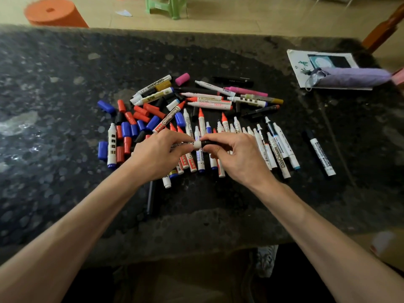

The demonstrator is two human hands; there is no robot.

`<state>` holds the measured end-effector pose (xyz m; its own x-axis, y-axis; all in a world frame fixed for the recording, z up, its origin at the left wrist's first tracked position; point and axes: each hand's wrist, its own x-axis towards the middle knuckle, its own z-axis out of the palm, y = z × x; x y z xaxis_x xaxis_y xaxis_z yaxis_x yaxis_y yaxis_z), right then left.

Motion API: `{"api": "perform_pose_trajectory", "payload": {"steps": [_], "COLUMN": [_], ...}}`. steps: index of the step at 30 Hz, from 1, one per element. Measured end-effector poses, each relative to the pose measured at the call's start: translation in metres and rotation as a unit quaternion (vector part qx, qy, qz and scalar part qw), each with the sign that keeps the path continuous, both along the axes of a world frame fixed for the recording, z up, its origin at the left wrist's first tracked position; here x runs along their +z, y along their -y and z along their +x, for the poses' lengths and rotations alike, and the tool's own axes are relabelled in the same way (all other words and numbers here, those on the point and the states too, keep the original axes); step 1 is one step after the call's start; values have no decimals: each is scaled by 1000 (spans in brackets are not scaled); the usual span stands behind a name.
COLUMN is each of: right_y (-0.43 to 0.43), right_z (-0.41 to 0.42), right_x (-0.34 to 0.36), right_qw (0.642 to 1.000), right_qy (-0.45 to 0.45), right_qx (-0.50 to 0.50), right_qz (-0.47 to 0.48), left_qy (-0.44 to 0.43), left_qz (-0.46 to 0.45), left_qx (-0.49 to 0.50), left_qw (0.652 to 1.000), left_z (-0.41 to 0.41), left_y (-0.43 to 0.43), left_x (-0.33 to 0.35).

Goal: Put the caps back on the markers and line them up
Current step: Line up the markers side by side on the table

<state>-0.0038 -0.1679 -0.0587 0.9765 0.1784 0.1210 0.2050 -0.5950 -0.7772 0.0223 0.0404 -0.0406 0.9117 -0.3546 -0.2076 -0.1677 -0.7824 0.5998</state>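
- Bench (54,68): dark speckled stone top carries all the stock. Work is judged to be at an early stage.
- Row of uncapped markers (262,147): lies side by side at centre, tips toward 12 o'clock, partly under the hands. Alignment begun, capping outstanding.
- Loose heap of markers (207,99): at 12 o'clock, lying crosswise, mostly uncapped and unsorted.
- Loose caps (131,125): red, blue and black, massed at 9 o'clock. Nearly all remain unfitted.
- Purple pouch (349,78): at 2 o'clock, well apart, no obstruction.
- Left hand (159,154): grasps the held marker (196,145) by its barrel, above the row.
- Right hand (236,158): pinches a black cap (206,142) against that marker's end. Full seating cannot be confirmed.
- Capped marker (321,156): alone at 3 o'clock, apparently the only finished one.
- Hindrance: crowding beneath the hands, and colour matching of caps.
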Motion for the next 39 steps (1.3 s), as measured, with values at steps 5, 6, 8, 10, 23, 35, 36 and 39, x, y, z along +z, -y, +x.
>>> {"api": "perform_pose_trajectory", "payload": {"steps": [5, 6, 8, 10, 23, 35, 36, 39], "right_y": [-5, -6, -9, -9, 58, 42, 40, 32], "right_z": [-3, -3, -4, -3, 29, 78, 83, 93], "right_x": [-3, -3, -4, -4, 6, -13, -15, -20], "right_qw": [1000, 1000, 999, 1000, 991, 951, 949, 940], "right_qy": [19, 22, 28, 28, 23, 32, 25, 17], "right_qx": [-14, -15, -16, -11, -114, -164, -169, -177], "right_qz": [7, 5, 0, -2, -68, -261, -266, -291], "left_qy": [-2, 0, -1, -1, -63, -36, -36, -36], "left_qz": [-25, -22, -21, -28, -108, -109, -107, -105], "left_qx": [2, 4, 8, 4, 10, 30, 28, 22], "left_qw": [1000, 1000, 1000, 1000, 992, 993, 993, 994], "left_z": [1, 1, 0, 0, 9, 4, 3, 3], "left_y": [-4, -4, -5, -6, -31, -19, -19, -23], "left_x": [-6, -6, -7, -8, 6, 5, 5, 3]}}
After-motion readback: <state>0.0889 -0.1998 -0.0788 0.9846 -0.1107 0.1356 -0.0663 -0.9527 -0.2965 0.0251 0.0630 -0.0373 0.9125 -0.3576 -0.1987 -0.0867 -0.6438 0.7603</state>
